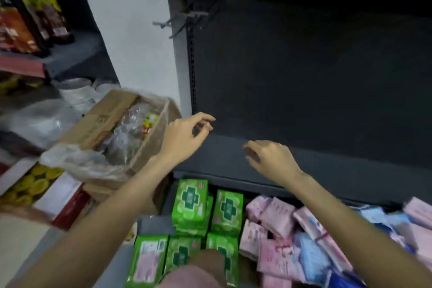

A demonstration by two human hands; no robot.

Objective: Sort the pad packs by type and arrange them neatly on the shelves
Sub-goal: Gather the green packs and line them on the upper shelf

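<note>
Both my hands hover over a bare dark shelf (233, 159) and hold nothing. My left hand (187, 135) is near the shelf's left upright, fingers loosely curled. My right hand (271, 159) is further right, fingers relaxed and pointing left. On the lower shelf below stand several green pad packs (190, 203), upright in rows at the left. To their right lies a jumbled heap of pink pad packs (275, 217) mixed with blue pad packs (311, 257).
An open cardboard box (112, 124) with plastic-wrapped goods stands left of the shelf, a clear bag (77, 161) spilling over it. Further left are a tray of yellow lids (35, 184) and racks of snack bags (30, 21). Metal hooks (184, 21) jut from the upright.
</note>
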